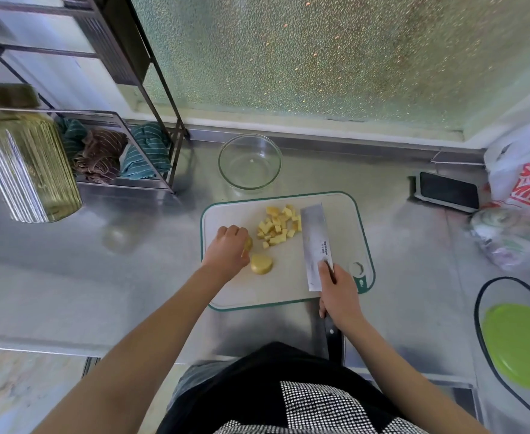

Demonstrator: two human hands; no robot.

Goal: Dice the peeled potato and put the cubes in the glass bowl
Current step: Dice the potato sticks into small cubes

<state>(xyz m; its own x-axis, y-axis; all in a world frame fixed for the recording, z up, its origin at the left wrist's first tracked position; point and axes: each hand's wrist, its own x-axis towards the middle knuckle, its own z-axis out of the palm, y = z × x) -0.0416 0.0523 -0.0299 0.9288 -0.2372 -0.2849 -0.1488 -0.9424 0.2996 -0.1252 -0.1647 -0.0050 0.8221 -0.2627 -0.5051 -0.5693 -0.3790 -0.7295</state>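
A white cutting board (339, 214) with a green rim lies on the steel counter. Several yellow potato cubes (277, 227) are heaped at its far middle. A thick round potato piece (261, 264) lies nearer, at the left. My left hand (228, 249) grips another potato piece (248, 244) just left of it. My right hand (340, 296) holds the black handle of a cleaver (315, 242), forefinger along the blade, which lies against the right side of the cubes. The glass bowl (250, 161) stands behind the board, with only a tiny scrap visible inside.
A wire rack (116, 145) with striped cloths and a ribbed glass jar (28, 170) stand at the left. A phone (448, 190), plastic bags (520, 195) and a green lid (522, 346) lie to the right. A frosted window runs along the back.
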